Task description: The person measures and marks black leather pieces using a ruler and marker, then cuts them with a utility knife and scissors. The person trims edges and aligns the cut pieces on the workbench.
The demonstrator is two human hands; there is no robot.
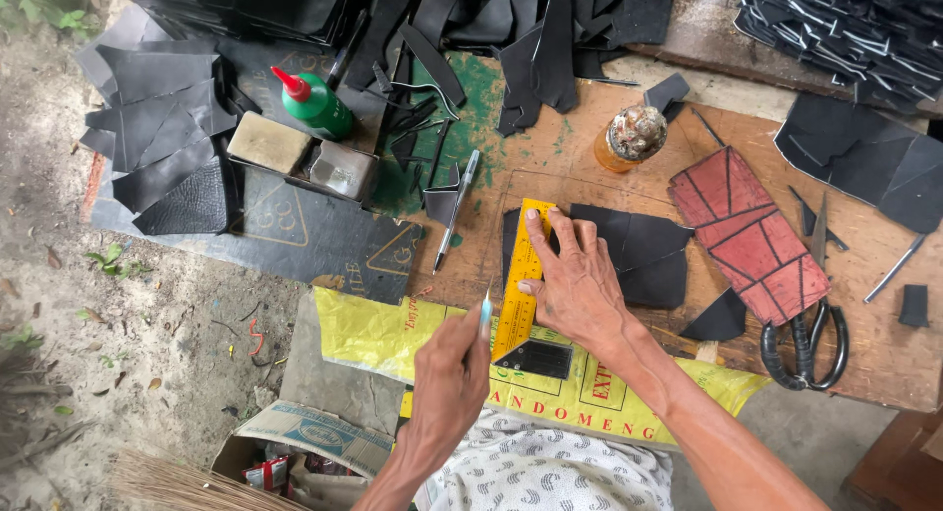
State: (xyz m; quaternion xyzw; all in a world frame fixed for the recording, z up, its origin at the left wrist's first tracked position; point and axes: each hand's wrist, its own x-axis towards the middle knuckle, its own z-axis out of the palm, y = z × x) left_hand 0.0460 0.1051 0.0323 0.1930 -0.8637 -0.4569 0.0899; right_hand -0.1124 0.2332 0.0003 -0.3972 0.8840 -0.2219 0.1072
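The right hand lies spread and flat, fingers pressing one yellow ruler down onto a black leather piece on the table. The left hand is clenched around a thin pale-tipped pen, its tip held just beside the ruler's left edge. The ruler's lower end carries a black square head and overhangs a yellow plastic sack with red lettering, spread over the table's near edge.

To the right of the leather lies one red panel-shaped template crossed by dark lines, and below it one pair of black-handled scissors. One small black triangular offcut sits between template and hand. Behind the leather stands one amber jar with a crusted lid. A second pen, silver, lies to the left of the ruler.

Farther left, one green bottle with a red pointed cap rests beside a tan block. Stacks of black leather pieces fill the far side. On the ground, an open cardboard box sits near the person's knee.
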